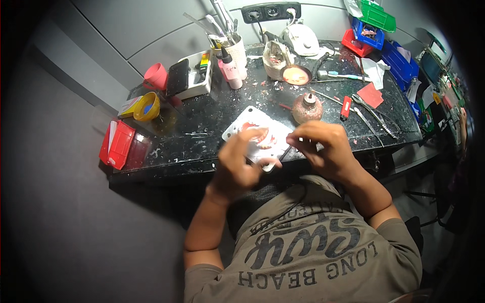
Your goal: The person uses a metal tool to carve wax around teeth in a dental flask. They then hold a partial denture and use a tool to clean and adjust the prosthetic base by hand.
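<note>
A white plate with round holes near its edge lies at the front of the bench. On it are pink and red pieces with a tooth-like row, which look like a denture. My left hand, slightly blurred, hovers over the plate's left side, thumb and forefinger apart with nothing visible between them. From the right, my right hand reaches to the plate's right edge, its fingertips drawn together in a pinch. Whatever they hold, if anything, is too small to make out. A round squeeze bottle stands just beyond my right hand.
Right of the bottle lie a red lighter, metal hand tools and a toothbrush. Farther back are a small pan and a pink bottle. A yellow bowl and red bin sit left.
</note>
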The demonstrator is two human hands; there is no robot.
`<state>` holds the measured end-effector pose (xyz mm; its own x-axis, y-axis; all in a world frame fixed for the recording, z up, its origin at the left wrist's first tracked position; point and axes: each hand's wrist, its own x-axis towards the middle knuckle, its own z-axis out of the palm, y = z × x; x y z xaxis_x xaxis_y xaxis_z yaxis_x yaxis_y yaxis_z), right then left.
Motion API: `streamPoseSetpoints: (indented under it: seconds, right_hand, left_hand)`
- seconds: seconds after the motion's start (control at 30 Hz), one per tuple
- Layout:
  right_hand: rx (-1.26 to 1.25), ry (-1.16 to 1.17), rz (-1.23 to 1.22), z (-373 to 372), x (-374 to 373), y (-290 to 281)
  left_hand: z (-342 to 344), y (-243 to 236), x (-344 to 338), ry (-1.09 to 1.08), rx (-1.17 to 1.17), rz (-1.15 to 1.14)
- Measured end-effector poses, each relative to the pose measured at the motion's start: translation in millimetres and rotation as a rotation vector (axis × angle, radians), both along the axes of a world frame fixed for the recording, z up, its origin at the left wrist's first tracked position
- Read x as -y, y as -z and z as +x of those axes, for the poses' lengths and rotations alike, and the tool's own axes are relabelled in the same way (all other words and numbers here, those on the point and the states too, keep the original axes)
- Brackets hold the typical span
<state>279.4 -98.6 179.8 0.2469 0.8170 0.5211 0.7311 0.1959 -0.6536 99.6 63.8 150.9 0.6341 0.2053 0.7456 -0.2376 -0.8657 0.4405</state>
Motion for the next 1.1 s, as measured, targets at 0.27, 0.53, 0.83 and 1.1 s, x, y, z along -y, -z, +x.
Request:
streamPoseSetpoints:
  seconds: [0.27,0.53,0.83,1.1]
  right_hand:
    - [0.16,0.088,-0.037,14,-51,28]
    - [0.14,0.083,-0.157,12,-56,13]
    - [0.14,0.056,-0.188,14,-60,9]
    - [0.2,0.053,-0.19,16,-65,10]
  left_hand:
    - [16,0,-60,-0.11,-0.222,-0.05]
    - [25,4,-71,-0.036,-0.294,-0.149]
    - [33,2,-78,0.115,-0.31,-0.181]
    - [38,12,-82,0.163,-0.348,-0.104]
